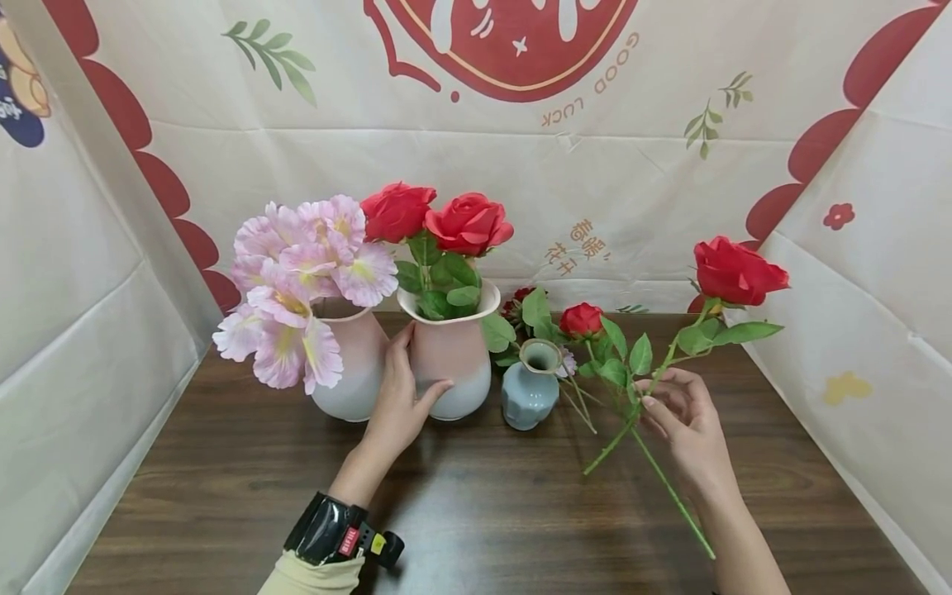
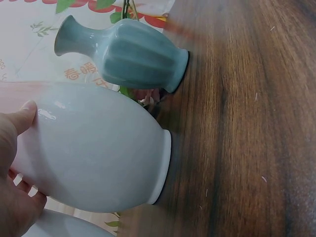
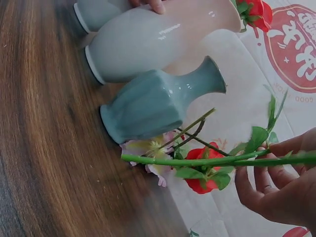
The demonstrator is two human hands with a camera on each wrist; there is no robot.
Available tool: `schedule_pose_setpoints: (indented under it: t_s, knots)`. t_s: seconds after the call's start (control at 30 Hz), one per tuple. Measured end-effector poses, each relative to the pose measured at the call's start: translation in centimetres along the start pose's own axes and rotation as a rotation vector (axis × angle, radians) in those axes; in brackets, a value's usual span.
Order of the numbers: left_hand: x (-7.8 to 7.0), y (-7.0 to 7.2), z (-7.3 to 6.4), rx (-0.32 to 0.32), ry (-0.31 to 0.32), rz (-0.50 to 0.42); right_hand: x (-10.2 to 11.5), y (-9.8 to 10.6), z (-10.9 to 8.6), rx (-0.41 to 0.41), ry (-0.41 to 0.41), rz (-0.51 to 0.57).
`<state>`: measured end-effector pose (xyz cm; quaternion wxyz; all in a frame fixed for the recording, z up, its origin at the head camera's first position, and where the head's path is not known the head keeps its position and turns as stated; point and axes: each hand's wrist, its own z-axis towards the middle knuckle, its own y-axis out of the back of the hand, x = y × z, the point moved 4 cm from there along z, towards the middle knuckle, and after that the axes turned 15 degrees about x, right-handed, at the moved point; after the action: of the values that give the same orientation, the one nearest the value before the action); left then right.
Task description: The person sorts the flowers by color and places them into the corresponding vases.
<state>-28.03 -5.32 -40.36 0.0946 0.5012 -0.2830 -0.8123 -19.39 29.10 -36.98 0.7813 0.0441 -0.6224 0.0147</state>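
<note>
My left hand holds the side of a pink-and-white vase, its thumb across the front and its fingers on the left side. Two red roses with green leaves stand in this vase. At the right, my right hand pinches the green stem of a red rose, its bloom tilted up and right. In the right wrist view, the stem runs past a small blue-green vase. Two stems cross below the right hand in the head view; whether both are held I cannot tell.
A second pink-and-white vase with pale pink flowers stands left of the left hand. Behind the small vase lie more flowers, including a small red rose. A printed cloth hangs behind the brown wooden table.
</note>
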Motion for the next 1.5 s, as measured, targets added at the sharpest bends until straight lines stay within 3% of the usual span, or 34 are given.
schedule_pose_setpoints:
  t_s: [0.3, 0.57, 0.8, 1.27, 1.5]
  knots:
    - [0.3, 0.0, 0.0, 0.017, 0.023, -0.012, 0.4, 0.7, -0.1, -0.047, 0.049, -0.034]
    - [0.1, 0.2, -0.2, 0.014, 0.005, 0.002, 0.4, 1.5, -0.4, -0.066, 0.049, -0.018]
    - [0.1, 0.3, -0.1, 0.007, 0.004, 0.010, -0.1, 1.5, -0.3, -0.012, 0.033, -0.004]
    - [0.1, 0.2, 0.1, 0.008, 0.005, 0.001, -3.0, 1.0, 0.7, 0.071, -0.129, -0.111]
    - [0.2, 0.1, 0.0, 0.009, 0.001, 0.005, -3.7, 0.7, 0.9, 0.123, -0.111, -0.098]
